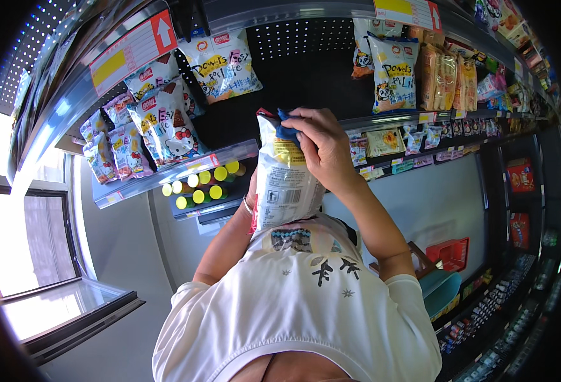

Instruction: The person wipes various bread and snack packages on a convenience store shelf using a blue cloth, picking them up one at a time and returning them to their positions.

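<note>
In front of my chest, a white and red snack bag [282, 186] is held upright, its printed back panel with a barcode facing me. My left hand [252, 187] grips it from behind at the left side; most of that hand is hidden by the bag. Pinched in the fingers of my right hand [321, 141] is a dark blue cloth [287, 128], pressed against the bag's top right part. Beyond the bag lies a black shelf [304, 90] with similar puffed snack bags, one bag [225, 67] at its back left and another [395, 71] to the right.
Several snack bags [165, 124] stand at the left shelf corner, above yellow-capped bottles [199, 196]. Price-tag holders [132, 52] project overhead. At left, an opened window sash [70, 310] juts inward. A red basket [447, 255] and a teal chair-like object [440, 291] are behind at right.
</note>
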Available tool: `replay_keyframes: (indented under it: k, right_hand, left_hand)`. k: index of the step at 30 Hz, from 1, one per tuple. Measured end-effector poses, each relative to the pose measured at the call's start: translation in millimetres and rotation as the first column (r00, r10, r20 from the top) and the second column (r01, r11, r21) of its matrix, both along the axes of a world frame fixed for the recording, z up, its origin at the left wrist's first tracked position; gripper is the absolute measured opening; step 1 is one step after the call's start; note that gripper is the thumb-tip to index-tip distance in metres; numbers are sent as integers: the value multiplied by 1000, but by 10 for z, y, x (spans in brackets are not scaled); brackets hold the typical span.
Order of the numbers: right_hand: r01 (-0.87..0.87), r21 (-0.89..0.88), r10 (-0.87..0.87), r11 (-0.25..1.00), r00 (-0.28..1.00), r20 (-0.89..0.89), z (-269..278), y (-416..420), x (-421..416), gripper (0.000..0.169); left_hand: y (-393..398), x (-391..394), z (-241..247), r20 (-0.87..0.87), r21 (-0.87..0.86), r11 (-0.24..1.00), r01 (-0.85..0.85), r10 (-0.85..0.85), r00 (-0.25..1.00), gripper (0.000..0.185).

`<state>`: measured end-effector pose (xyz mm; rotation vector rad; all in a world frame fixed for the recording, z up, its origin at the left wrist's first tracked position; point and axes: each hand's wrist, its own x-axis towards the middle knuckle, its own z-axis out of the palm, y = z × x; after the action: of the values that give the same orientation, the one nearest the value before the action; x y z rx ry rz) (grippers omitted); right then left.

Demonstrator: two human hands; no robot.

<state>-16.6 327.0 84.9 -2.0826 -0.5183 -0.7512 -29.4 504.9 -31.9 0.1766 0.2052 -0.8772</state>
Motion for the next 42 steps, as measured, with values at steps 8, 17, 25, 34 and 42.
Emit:
replay_keyframes:
  k: [8,17,25,34,42]
  right_hand:
    - [145,-151,-157,978,985,-72,-223,-435,-13,30]
    - [92,67,-85,993,992,-96,166,-223,-136,33]
    - [-220,-137,186,966,956,-227,-43,433,-518,30]
    - [-96,331,167,939,966,-195,296,-107,-415,31]
    - [-6,-12,6,1000,999,-40,16,104,-520,32]
  left_hand:
    - [-12,27,156,84,-56,998,-12,17,996,61]
    - [-101,71,94,15,-222,974,41,-39,999,64]
    - [-129,34,82,65,-212,977,-14,28,997,58]
    - [-103,-18,201,184,-81,994,-72,86,979,58]
    - [-117,-20,270,278,6,983,-183,174,944,60]
